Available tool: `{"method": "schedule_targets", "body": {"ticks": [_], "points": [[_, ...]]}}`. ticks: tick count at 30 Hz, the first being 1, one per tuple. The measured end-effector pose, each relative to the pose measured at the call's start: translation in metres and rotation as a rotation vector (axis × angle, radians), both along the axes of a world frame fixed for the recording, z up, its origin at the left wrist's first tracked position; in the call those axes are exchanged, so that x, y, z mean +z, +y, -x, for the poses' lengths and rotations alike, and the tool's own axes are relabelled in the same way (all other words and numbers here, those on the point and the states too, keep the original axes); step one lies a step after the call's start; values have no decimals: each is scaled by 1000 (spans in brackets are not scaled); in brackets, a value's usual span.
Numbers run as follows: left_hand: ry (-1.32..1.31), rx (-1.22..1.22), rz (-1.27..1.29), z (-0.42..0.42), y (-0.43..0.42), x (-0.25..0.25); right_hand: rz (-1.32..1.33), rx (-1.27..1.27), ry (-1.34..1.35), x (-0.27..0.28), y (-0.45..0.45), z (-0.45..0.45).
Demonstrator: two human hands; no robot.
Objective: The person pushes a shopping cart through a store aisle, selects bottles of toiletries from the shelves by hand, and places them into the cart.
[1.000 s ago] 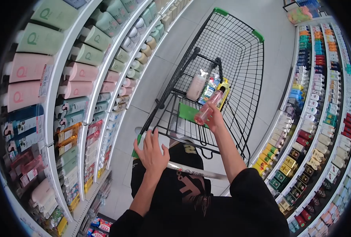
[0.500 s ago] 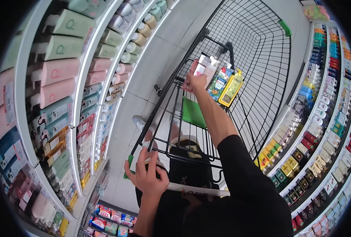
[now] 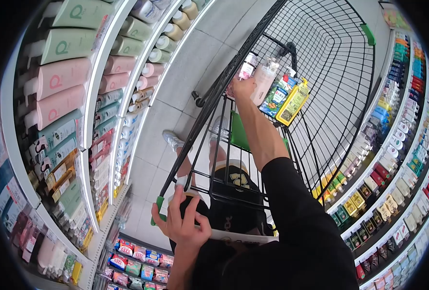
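My right hand (image 3: 244, 88) reaches into the shopping cart (image 3: 316, 53), its fingers closed round the lower part of a bottle with a pink-and-white label (image 3: 247, 69). Right beside it stands a clear pink pump bottle (image 3: 264, 81). A blue-green printed pack (image 3: 275, 98) and a yellow pump bottle (image 3: 293, 103) sit next to that in the cart. Part of a pink item shows at the left edge of my right hand, mostly hidden. My left hand (image 3: 189, 223), fingers bent and apart, is over the cart's handle (image 3: 238, 236) near its green end, holding nothing.
Shelves of pump bottles (image 3: 62, 77) run close along the left. More stocked shelves (image 3: 369, 191) curve along the right. Colourful soft packs (image 3: 132, 258) fill a low shelf at bottom left. My shoes stand on the tiled floor (image 3: 168, 108) beneath the cart.
My right hand has shifted slightly up with the labelled bottle, now standing more apart from the clear pink bottle. The view has shifted; my left hand stays at the handle.
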State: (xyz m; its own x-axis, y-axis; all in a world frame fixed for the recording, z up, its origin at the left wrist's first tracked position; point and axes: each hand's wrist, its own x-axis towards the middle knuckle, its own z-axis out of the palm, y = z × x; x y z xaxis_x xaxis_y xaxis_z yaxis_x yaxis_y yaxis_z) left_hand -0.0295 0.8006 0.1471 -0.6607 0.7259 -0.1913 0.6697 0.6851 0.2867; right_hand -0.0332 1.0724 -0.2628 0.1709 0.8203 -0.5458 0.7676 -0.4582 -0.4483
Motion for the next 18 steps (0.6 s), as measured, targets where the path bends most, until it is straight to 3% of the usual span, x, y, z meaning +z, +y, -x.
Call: {"method": "schedule_targets", "body": {"ticks": [7,9,16,18], "points": [[-10,15,-20,-1,-2,-1,-56,14,92,-7,-4,-4],[-10,16,-16,-2,-2,-1,-248,10,89,-7,-8,-3],[-3,4,-27,-3,-3,0,-109,11,59,-33,0,1],[-6,10,-34,-3,-5,0,-67,129,-7,-34,2,-3]]}}
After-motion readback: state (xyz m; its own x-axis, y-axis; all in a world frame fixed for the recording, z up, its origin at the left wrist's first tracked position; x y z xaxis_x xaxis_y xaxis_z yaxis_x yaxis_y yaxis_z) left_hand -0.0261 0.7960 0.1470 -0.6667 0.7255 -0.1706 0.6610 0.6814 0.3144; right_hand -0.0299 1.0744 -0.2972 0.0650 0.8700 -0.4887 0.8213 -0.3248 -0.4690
